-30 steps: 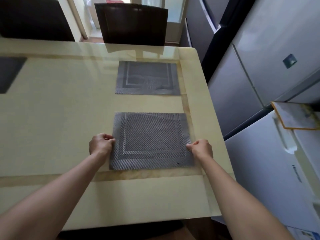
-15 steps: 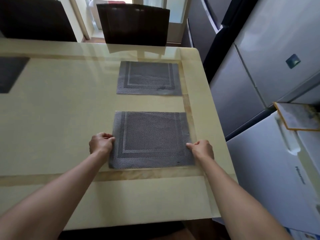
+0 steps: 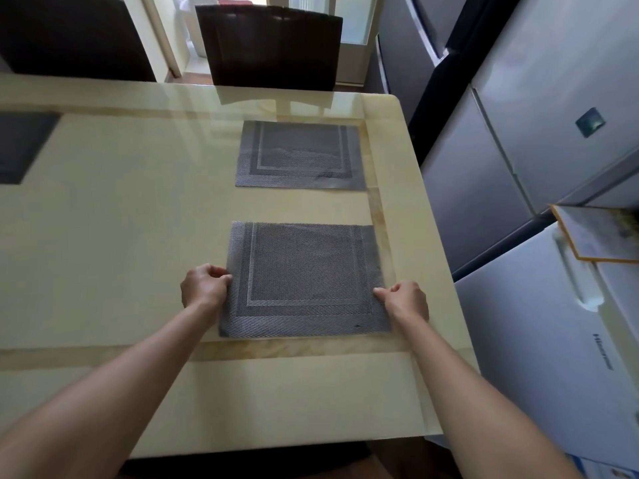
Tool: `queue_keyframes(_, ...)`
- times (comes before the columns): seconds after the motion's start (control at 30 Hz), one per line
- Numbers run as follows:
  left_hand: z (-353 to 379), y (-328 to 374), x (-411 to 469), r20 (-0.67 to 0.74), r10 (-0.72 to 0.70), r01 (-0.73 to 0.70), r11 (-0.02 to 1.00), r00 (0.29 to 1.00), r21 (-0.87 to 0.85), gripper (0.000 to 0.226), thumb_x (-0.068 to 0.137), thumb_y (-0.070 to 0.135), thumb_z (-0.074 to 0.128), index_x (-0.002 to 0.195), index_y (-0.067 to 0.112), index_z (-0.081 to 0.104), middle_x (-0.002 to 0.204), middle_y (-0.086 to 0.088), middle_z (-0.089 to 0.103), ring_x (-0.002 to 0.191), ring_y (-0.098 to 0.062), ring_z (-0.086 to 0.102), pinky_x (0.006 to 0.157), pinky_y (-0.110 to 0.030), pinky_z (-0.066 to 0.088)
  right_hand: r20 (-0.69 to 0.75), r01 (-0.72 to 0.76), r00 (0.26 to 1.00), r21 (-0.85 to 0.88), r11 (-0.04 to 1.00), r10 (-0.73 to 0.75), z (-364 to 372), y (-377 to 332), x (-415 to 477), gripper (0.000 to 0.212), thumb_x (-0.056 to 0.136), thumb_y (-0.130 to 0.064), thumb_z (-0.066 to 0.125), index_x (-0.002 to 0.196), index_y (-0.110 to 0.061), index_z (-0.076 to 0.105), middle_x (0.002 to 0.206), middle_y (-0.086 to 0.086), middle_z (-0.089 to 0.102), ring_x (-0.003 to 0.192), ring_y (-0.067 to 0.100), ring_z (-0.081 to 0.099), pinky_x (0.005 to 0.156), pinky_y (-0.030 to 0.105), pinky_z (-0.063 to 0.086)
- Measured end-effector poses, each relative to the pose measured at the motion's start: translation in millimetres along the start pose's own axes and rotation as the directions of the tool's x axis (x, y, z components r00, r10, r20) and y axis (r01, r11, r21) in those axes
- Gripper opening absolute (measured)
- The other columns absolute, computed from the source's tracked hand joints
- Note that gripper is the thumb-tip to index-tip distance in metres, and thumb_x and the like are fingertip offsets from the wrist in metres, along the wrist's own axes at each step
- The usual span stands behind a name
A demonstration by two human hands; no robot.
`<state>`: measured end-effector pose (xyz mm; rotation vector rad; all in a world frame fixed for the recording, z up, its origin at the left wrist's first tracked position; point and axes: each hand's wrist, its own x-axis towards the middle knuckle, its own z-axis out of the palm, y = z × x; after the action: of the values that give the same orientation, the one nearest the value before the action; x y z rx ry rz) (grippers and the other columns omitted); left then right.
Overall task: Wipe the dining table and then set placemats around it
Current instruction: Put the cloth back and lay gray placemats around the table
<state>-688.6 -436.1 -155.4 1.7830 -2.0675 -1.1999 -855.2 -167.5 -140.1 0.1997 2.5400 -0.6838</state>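
Placemat [image 3: 304, 281] unmoved: grey, woven, flat.

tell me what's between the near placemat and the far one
Only bare table separates the near placemat from the far placemat, per the head view.

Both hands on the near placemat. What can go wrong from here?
The left hand and right hand pinch opposite sides of the near placemat; an uneven pull would skew it against the far placemat.
The table top looks glossy, so the mat may slide on release.
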Motion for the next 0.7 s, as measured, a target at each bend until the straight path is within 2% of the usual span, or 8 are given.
queue_keyframes(0.1, 0.6, 0.2, -0.5, -0.006, 0.001, -0.001, 1.0, 1.0, -0.001, 0.008, 0.08, 0.018, 0.072, 0.088, 0.014, 0.072, 0.093, -0.008, 0.072, 0.087, -0.023, 0.064, 0.08, -0.031, 0.051, -0.006, 0.012, 1.0, -0.013, 1.0, -0.012, 1.0, 0.7, 0.6, 0.033, 0.079, -0.043, 0.071, 0.083, -0.011, 0.061, 0.095, 0.009, 0.069, 0.09, 0.029, 0.063, 0.074, 0.032, 0.047)
queue_keyframes(0.4, 0.3, 0.0, -1.4, -0.011, 0.029, -0.029, 0.999, 1.0, 0.024, 0.01, 0.082, 0.018, 0.071, 0.09, 0.012, 0.071, 0.096, -0.009, 0.071, 0.091, -0.026, 0.064, 0.085, -0.036, 0.052, -0.026, 0.044, 0.999, -0.048, 0.998, -0.045, 4.7, 3.7, 3.7, 0.033, 0.08, -0.044, 0.07, 0.083, -0.012, 0.061, 0.094, 0.009, 0.069, 0.091, 0.029, 0.063, 0.076, 0.033, 0.049)
queue_keyframes(0.47, 0.3, 0.0, -3.8, -0.018, 0.05, -0.05, 0.998, 0.999, 0.037, 0.018, 0.082, 0.019, 0.071, 0.097, 0.011, 0.068, 0.101, -0.012, 0.069, 0.092, -0.027, 0.063, 0.084, -0.036, 0.052, -0.017, 0.055, 0.998, -0.039, 0.998, -0.056, 3.8, 3.5, 4.2, 0.033, 0.082, -0.043, 0.068, 0.084, -0.012, 0.06, 0.095, 0.01, 0.069, 0.092, 0.03, 0.062, 0.075, 0.033, 0.049)
queue_keyframes(0.53, -0.5, -2.3, -7.8, -0.034, 0.138, -0.132, 0.983, 0.99, 0.127, 0.033, 0.081, 0.021, 0.073, 0.11, 0.01, 0.062, 0.112, -0.017, 0.061, 0.099, -0.029, 0.058, 0.087, -0.038, 0.047, -0.039, 0.09, 0.995, -0.042, 0.995, -0.091, 1.9, 3.9, 0.7, 0.033, 0.085, -0.042, 0.065, 0.088, -0.011, 0.058, 0.097, 0.011, 0.067, 0.093, 0.029, 0.06, 0.071, 0.031, 0.044)
queue_keyframes(0.6, -1.9, -6.6, -13.9, 0.03, 0.345, -0.341, 0.906, 0.938, 0.252, 0.047, 0.08, 0.023, 0.073, 0.123, 0.011, 0.057, 0.122, -0.017, 0.053, 0.111, -0.031, 0.049, 0.096, -0.039, 0.04, -0.129, 0.23, 0.958, -0.195, 0.953, -0.258, 2.5, 9.0, -6.1, 0.027, 0.087, -0.036, 0.063, 0.094, -0.011, 0.056, 0.101, 0.01, 0.063, 0.094, 0.027, 0.056, 0.07, 0.03, 0.042)
queue_keyframes(0.67, -1.7, -12.6, -20.9, 0.183, 0.507, -0.539, 0.784, 0.842, 0.308, 0.057, 0.08, 0.026, 0.073, 0.133, 0.019, 0.053, 0.135, -0.01, 0.047, 0.123, -0.028, 0.04, 0.102, -0.039, 0.035, -0.138, 0.433, 0.838, -0.418, 0.798, -0.527, 7.5, 17.7, -14.4, 0.026, 0.088, -0.029, 0.062, 0.108, -0.013, 0.058, 0.11, 0.008, 0.059, 0.1, 0.025, 0.052, 0.076, 0.031, 0.046)
queue_keyframes(0.7, -1.6, -15.7, -23.4, 0.257, 0.526, -0.585, 0.737, 0.811, 0.338, 0.06, 0.081, 0.029, 0.071, 0.136, 0.025, 0.049, 0.142, -0.005, 0.043, 0.128, -0.025, 0.035, 0.104, -0.04, 0.033, -0.098, 0.518, 0.774, -0.471, 0.714, -0.626, 11.2, 21.4, -16.7, 0.032, 0.089, -0.026, 0.062, 0.118, -0.015, 0.057, 0.118, 0.008, 0.056, 0.104, 0.025, 0.05, 0.081, 0.032, 0.047)
